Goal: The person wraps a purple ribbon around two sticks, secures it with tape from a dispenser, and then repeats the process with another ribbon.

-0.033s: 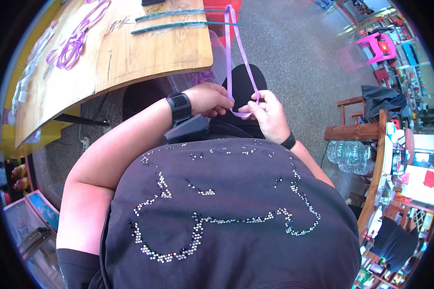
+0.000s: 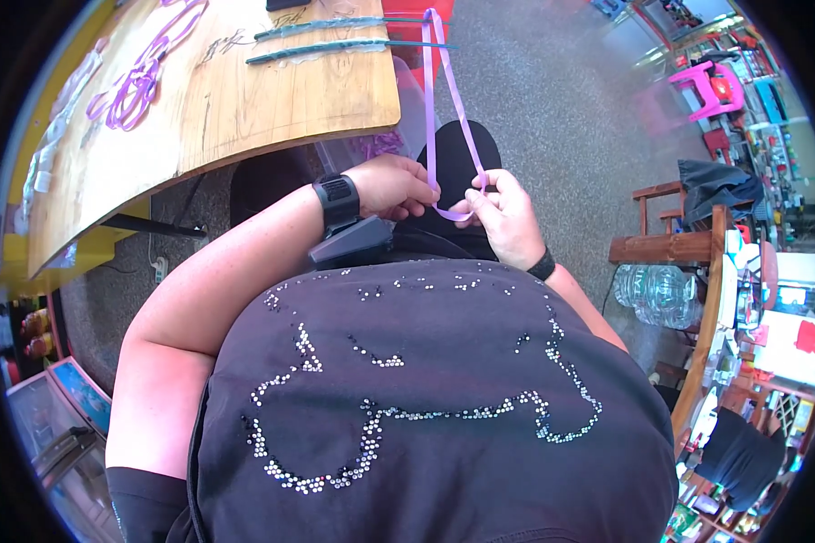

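Observation:
A narrow purple ribbon (image 2: pixel 429 118) loops around the end of the farther dark green rod (image 2: pixel 335 29) and comes down in two strands. The nearer green rod (image 2: pixel 321 51) lies alongside, its thin tip crossing by the strands; both rods jut past the table edge. With thumb and fingers closed, my left hand (image 2: pixel 391 185) pinches the left strand low down. Opposite it, my right hand (image 2: pixel 509 219) grips the right strand between thumb and bent fingers. A slack curve of ribbon hangs between the two hands, above my dark-clothed lap.
The wooden table (image 2: pixel 217 118) has a tangle of purple ribbon (image 2: pixel 134 95) at its left. Under its right corner is a translucent bin (image 2: pixel 409 95) with purple pieces, near something red (image 2: pixel 407 45). To the right are a pink stool (image 2: pixel 729 89), a wooden chair (image 2: pixel 638 251) and a large clear bottle (image 2: pixel 656 294).

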The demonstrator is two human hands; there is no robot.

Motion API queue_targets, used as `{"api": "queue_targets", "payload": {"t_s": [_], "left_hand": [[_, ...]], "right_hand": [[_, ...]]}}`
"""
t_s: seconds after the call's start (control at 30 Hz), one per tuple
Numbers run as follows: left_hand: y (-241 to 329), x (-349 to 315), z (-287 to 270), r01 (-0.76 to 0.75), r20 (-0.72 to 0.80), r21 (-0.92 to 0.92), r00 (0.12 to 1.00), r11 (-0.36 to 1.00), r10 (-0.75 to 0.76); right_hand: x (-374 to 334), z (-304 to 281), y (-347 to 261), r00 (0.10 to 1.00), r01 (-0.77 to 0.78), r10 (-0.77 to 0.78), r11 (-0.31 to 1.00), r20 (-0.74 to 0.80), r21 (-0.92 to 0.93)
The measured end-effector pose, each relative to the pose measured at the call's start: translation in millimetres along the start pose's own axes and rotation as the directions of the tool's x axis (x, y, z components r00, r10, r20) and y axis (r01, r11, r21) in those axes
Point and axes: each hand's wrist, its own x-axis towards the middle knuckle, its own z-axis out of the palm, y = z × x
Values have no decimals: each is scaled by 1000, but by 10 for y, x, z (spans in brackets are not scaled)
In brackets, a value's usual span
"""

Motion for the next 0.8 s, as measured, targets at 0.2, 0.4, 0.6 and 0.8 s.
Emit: {"api": "queue_targets", "payload": {"t_s": [0.2,0.4,0.6,0.8], "left_hand": [[-95,89,-27,-27,-2,-38,1000,999,26],[-156,136,-17,-27,40,57,999,998,24],[-177,106,-44,-32,40,59,999,998,29],[-151,51,-36,-83,98,44,992,996,78]], "right_hand": [[1,17,-65,996,-75,67,989,-63,-129],[8,4,1,994,109,-106,967,25,-229],[-46,132,-184,981,19,4,993,196,-115],[-71,93,-209,960,61,-10,983,279,-173]]}}
